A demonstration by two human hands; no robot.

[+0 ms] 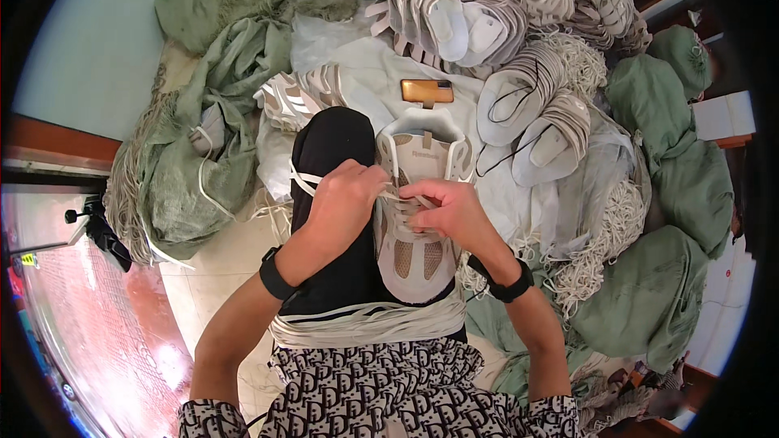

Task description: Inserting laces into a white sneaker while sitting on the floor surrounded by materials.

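A beige and white shoe upper (418,272) lies over my right thigh, its toe end toward me and its padded collar away. A whitish shoelace (305,178) trails left from the upper's eyelets. My left hand (347,195) is closed, pinching the lace at the left eyelet row. Over the tongue, my right hand (453,209) has its index finger and thumb curled at the lace by the eyelets; the exact grip is partly hidden. A thick bundle of loose laces (369,323) rests across my lap.
Stacked shoe uppers (479,16) pile up ahead, with further stacks (560,134) on the right. A gold phone (427,91) lies on white sheeting beyond my knees. Green sacks (207,138) stand at left, more green sacks (649,292) at right. Tangled laces (604,251) heap nearby.
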